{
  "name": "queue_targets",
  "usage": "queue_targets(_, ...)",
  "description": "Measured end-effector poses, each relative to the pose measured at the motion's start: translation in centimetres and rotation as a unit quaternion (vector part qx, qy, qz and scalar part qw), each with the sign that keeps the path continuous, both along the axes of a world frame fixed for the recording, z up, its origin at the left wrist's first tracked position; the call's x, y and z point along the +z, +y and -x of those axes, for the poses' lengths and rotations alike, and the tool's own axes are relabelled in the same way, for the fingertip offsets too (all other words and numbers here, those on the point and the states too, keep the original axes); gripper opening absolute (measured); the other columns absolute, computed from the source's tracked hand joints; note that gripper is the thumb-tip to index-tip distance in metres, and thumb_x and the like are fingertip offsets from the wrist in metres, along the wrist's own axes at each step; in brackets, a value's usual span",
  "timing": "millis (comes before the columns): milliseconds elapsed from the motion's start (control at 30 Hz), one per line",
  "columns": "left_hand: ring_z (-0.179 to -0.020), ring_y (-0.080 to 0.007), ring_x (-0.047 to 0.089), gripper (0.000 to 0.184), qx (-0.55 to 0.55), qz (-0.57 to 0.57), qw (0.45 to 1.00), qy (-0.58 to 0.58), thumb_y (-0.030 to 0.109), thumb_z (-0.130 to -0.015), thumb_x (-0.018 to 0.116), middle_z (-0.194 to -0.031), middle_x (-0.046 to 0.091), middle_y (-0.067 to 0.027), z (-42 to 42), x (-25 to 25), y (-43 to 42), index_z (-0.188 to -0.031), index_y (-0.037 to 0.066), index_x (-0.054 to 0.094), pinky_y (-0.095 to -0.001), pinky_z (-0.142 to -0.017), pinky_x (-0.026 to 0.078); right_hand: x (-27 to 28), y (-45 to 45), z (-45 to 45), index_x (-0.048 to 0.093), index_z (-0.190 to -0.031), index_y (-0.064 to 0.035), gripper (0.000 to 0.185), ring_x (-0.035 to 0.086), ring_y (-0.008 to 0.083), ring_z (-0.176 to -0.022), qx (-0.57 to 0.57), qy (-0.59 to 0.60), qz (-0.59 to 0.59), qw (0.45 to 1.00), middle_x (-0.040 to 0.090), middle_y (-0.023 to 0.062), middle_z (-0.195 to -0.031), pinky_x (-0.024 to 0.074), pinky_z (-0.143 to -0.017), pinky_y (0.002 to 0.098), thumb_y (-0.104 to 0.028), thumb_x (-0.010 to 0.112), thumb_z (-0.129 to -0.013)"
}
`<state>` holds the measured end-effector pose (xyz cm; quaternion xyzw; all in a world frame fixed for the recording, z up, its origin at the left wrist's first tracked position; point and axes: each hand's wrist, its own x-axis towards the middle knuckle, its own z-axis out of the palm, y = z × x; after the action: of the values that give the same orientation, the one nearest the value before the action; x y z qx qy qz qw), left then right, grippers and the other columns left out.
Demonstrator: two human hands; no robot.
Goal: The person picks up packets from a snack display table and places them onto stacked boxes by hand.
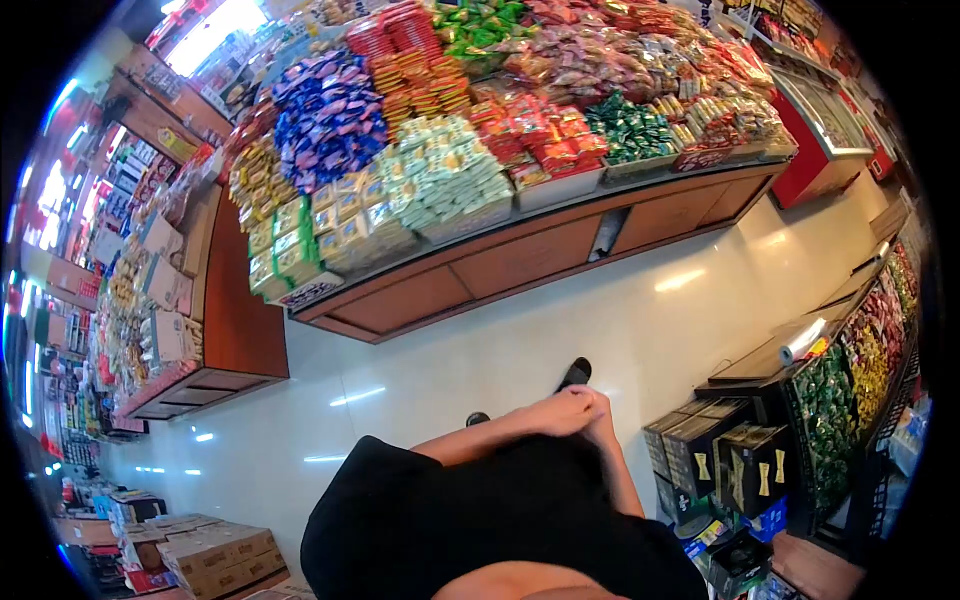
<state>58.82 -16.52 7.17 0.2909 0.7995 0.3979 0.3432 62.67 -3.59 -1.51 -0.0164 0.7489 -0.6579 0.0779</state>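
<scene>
My left hand (pixel 562 413) and my right hand (pixel 598 402) meet in front of my body, touching each other. Their fingers look closed together. Whether anything small is between them is hidden. Black clothing (pixel 500 510) covers my torso and upper arms. Below the hands, a dark shoe (pixel 575 373) shows on the pale shiny floor, and part of another shoe (pixel 478 419) appears to its left. Neither hand touches the goods around me.
Ahead stands a long wooden display counter (pixel 520 262) heaped with wrapped snacks. Another counter (pixel 245 300) is at the left, above stacked cartons (pixel 220 550). Black boxes (pixel 700 445) and a bin of green packets (pixel 825 425) stand close on my right. Farther right is a red freezer (pixel 815 150).
</scene>
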Motion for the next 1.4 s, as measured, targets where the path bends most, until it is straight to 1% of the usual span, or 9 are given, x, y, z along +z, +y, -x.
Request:
queue_targets(133,-0.088,-0.0418,0.056,0.048,0.092,0.038,0.994,0.054,0.037,-0.093,0.043,-0.091,0.058,-0.0295,7.7,2.0,5.0,-0.091,-0.01,0.051,-0.0458,-0.078,0.044,0.8,4.5,10.6,0.064,-0.092,-0.0037,0.023,0.063,0.0213,-0.076,0.041,0.028,0.02,0.999,0.065,0.0123,-0.083,0.0489,-0.071,0.03,-0.008,0.061,-0.07)
queue_targets(300,-0.09,-0.0419,0.055,0.046,0.113,0.045,0.99,0.068,0.037,-0.09,0.048,-0.092,0.056,-0.0285,17.7,1.5,8.4,-0.088,-0.009,0.05,-0.0463,-0.078,0.044,2.2,9.0,21.9,0.063,-0.089,-0.0108,0.024,0.062,0.0338,-0.073,0.075,0.176,-0.192,0.963,0.063,0.0158,-0.076,0.0481,-0.062,0.0368,-0.021,0.065,-0.067)
queue_targets(433,-0.09,-0.0416,0.053,0.047,0.117,0.05,0.988,0.09,0.037,-0.089,0.05,-0.094,0.055,-0.0284,23.0,2.7,10.9,-0.089,-0.01,0.049,-0.0468,-0.078,0.043,5.0,11.1,27.3,0.061,-0.094,-0.0111,0.024,0.06,0.0352,-0.078,0.083,0.113,-0.271,0.952,0.064,0.0144,-0.08,0.0478,-0.067,0.0406,-0.022,0.061,-0.073)
queue_targets(867,-0.102,-0.0426,0.05,0.061,0.051,0.067,0.992,0.094,0.046,-0.091,0.04,-0.11,0.05,-0.0312,45.9,-3.2,20.1,-0.104,-0.013,0.05,-0.0465,-0.089,0.039,-2.3,20.9,48.6,0.053,-0.111,-0.0023,0.038,0.058,0.0334,-0.09,0.017,0.091,-0.247,0.965,0.06,0.0178,-0.098,0.0467,-0.079,0.0371,-0.016,0.06,-0.076)
queue_targets(967,-0.104,-0.0406,0.049,0.059,0.096,-0.002,0.987,0.129,0.046,-0.092,0.038,-0.112,0.049,-0.0304,52.2,-4.2,22.0,-0.105,-0.011,0.05,-0.0451,-0.09,0.038,0.3,23.3,55.2,0.051,-0.112,0.0003,0.041,0.058,0.0332,-0.092,0.006,0.181,-0.24,0.954,0.06,0.0187,-0.1,0.0469,-0.08,0.0379,-0.013,0.062,-0.074)
queue_targets(1100,-0.101,-0.0374,0.05,0.05,0.182,-0.069,0.977,0.092,0.04,-0.096,0.032,-0.109,0.053,-0.0237,60.1,-6.2,23.5,-0.101,-0.007,0.05,-0.0434,-0.086,0.039,0.2,25.1,64.0,0.05,-0.114,0.0018,0.044,0.059,0.03,-0.099,-0.023,-0.001,-0.184,0.983,0.06,0.0184,-0.105,0.0471,-0.082,0.0362,-0.015,0.065,-0.076)
queue_targets(1200,-0.101,-0.0378,0.049,0.049,0.349,-0.14,0.92,-0.11,0.039,-0.097,0.03,-0.109,0.053,-0.0225,65.2,-9.5,24.3,-0.1,-0.006,0.049,-0.0427,-0.085,0.038,0.7,25.5,69.2,0.049,-0.115,0.0027,0.046,0.058,0.0289,-0.102,-0.002,-0.015,-0.231,0.973,0.06,0.0185,-0.108,0.0464,-0.084,0.0349,-0.017,0.066,-0.077)
queue_targets(1233,-0.101,-0.039,0.049,0.053,0.39,-0.097,0.915,-0.028,0.043,-0.097,0.028,-0.108,0.053,-0.023,66.1,-10.2,24.5,-0.104,-0.005,0.05,-0.043,-0.087,0.037,-0.1,25.5,70.8,0.049,-0.116,0.0034,0.049,0.057,0.03,-0.104,0.012,-0.022,-0.208,0.978,0.059,0.0197,-0.111,0.045,-0.087,0.0352,-0.019,0.068,-0.076)
queue_targets(1400,-0.12,-0.0422,0.04,0.07,0.519,-0.044,0.853,-0.044,0.054,-0.091,0.03,-0.125,0.042,-0.0343,70.9,-17.5,25.9,-0.119,-0.01,0.043,-0.0433,-0.098,0.034,-3.5,25.8,76.6,0.044,-0.12,0.0097,0.062,0.053,0.0372,-0.107,0.106,0.031,-0.281,0.953,0.055,0.028,-0.112,0.0417,-0.091,0.0404,-0.029,0.067,-0.077)
